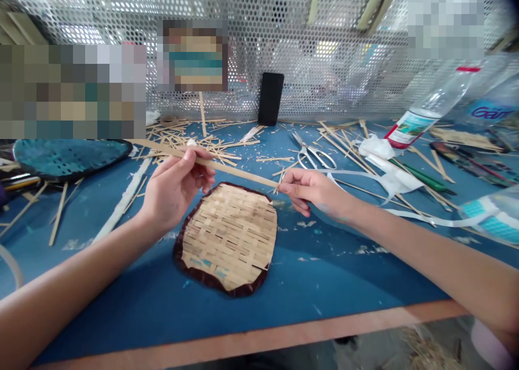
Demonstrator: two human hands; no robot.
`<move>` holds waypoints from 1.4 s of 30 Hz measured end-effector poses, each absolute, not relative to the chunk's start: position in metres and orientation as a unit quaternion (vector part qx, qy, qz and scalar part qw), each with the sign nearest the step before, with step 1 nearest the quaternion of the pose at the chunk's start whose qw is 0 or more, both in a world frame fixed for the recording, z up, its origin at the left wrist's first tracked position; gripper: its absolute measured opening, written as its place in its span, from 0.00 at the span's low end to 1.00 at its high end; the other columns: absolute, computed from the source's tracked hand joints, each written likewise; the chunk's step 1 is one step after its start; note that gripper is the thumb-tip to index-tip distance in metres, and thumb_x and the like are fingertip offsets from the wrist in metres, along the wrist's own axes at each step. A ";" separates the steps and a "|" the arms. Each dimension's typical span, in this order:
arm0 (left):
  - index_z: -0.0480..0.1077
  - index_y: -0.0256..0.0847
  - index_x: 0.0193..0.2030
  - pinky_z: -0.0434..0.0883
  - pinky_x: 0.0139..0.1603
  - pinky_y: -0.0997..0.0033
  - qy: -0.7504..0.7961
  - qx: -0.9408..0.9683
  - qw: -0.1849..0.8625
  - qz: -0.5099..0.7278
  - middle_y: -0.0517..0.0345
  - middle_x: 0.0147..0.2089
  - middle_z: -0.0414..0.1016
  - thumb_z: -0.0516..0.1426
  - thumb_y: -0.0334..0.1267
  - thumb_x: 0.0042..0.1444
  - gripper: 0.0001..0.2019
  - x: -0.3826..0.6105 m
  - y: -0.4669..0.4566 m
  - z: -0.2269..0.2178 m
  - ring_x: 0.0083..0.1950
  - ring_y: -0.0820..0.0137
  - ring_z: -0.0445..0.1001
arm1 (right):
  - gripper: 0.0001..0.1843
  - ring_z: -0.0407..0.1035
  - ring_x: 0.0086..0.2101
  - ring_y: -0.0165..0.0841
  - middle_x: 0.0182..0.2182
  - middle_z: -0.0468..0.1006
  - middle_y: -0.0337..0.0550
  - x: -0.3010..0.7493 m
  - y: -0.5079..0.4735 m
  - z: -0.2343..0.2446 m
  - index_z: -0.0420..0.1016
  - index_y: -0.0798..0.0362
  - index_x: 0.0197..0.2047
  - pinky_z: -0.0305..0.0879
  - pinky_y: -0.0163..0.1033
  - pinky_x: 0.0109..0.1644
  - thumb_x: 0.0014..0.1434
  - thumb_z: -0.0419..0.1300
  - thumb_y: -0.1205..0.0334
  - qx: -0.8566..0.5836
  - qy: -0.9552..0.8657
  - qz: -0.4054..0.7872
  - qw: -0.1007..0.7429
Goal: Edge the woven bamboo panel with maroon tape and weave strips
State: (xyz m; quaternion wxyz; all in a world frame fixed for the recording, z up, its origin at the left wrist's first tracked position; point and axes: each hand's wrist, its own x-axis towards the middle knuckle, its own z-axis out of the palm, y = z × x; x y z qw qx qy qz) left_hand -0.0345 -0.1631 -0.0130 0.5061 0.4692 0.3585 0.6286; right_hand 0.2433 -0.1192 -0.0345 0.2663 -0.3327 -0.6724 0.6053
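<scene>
Between my hands runs a long, thin bamboo strip (239, 172), held nearly level above the table. My left hand (176, 183) pinches it between thumb and fingers, and the strip's other end extends past that hand to the left. At the strip's right end, my right hand (306, 190) grips the tip with thumb and forefinger. Below both hands a woven bamboo panel (231, 235) with a dark brown edging lies flat on the blue table (324, 283). Faint blue marks show near the panel's lower left.
Loose bamboo strips (194, 143) litter the back. Scissors (312, 154) lie behind my right hand. A black phone (271, 99) leans on the perforated metal screen (243, 45). A plastic bottle (430, 110) tilts at the right; a teal woven panel (73, 156) lies left.
</scene>
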 end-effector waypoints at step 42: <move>0.71 0.37 0.44 0.77 0.23 0.68 0.366 0.587 0.545 0.474 0.48 0.38 0.82 0.63 0.50 0.61 0.17 0.003 -0.197 -0.016 0.30 0.62 0.82 | 0.14 0.77 0.45 0.36 0.48 0.80 0.47 0.233 -0.166 -0.029 0.67 0.51 0.58 0.72 0.41 0.46 0.72 0.52 0.60 -0.266 -0.910 0.106 0.300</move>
